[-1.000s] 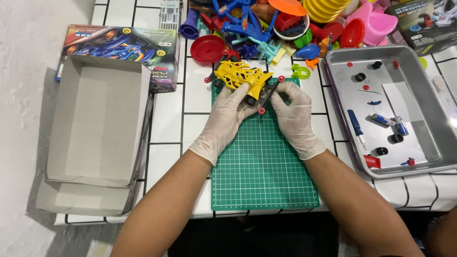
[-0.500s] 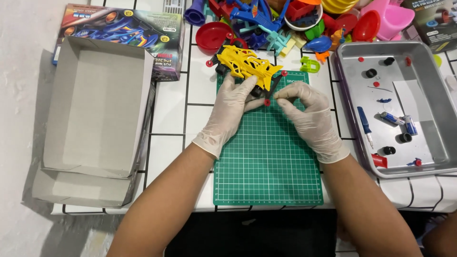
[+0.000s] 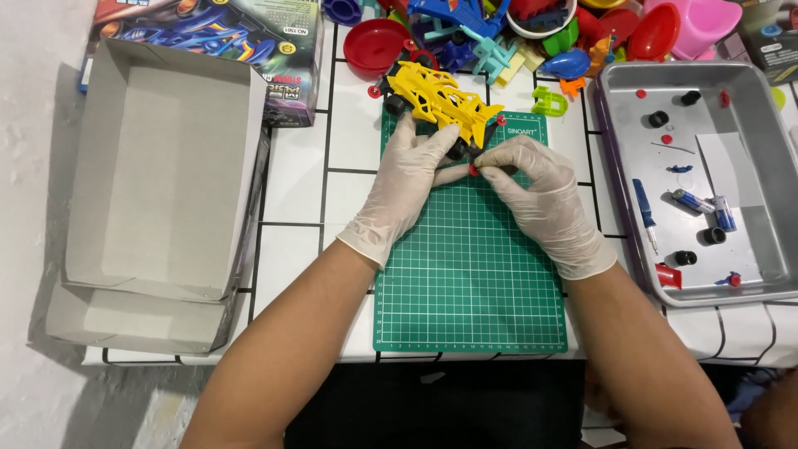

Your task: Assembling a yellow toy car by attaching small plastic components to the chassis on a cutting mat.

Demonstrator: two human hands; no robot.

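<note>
Hands shifted down-mat; left hand steadied light, brittle yellow toy car, right hand pinched red roller; best held by chassis.

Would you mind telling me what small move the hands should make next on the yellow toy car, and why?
Probably press the small red part home onto the yellow toy car. The right hand pinches that part right at the car's near end, while the left hand steadies the body on the green cutting mat.
</note>
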